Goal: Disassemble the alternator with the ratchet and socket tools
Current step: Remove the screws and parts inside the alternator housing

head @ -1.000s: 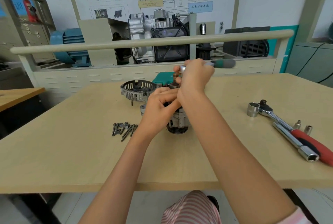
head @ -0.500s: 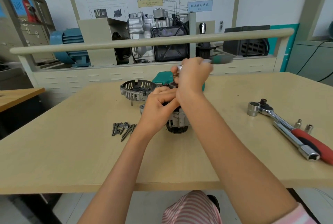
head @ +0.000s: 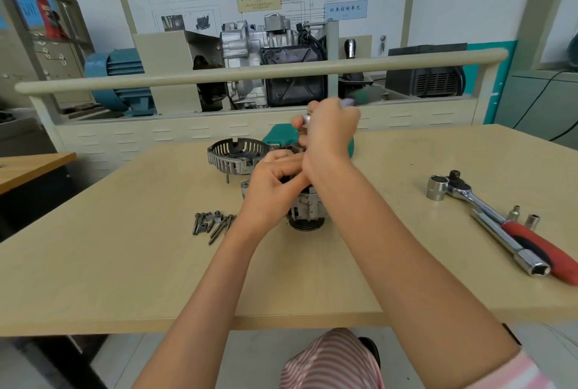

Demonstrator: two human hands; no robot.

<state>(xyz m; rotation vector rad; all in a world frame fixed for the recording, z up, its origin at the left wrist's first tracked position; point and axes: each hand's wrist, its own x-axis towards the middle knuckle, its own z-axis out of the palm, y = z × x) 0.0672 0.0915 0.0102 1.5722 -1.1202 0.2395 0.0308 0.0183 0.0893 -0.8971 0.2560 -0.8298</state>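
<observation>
Directly beneath both hands' grip: alternator (head: 308,207).

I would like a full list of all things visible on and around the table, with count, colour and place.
alternator: one, grey metal, table centre, under both hands
removed cover: one, grey, behind the alternator, to its left
bolts: a small pile, dark grey, left of the alternator
teal case: one, teal, behind the hands
red-handled ratchet: one, chrome and red, table right
extension bar: one, chrome, beside the ratchet
small sockets: two, silver, by the ratchet
table: one, beige
left hand: grips the alternator
right hand: holds a green-handled tool, blurred
</observation>
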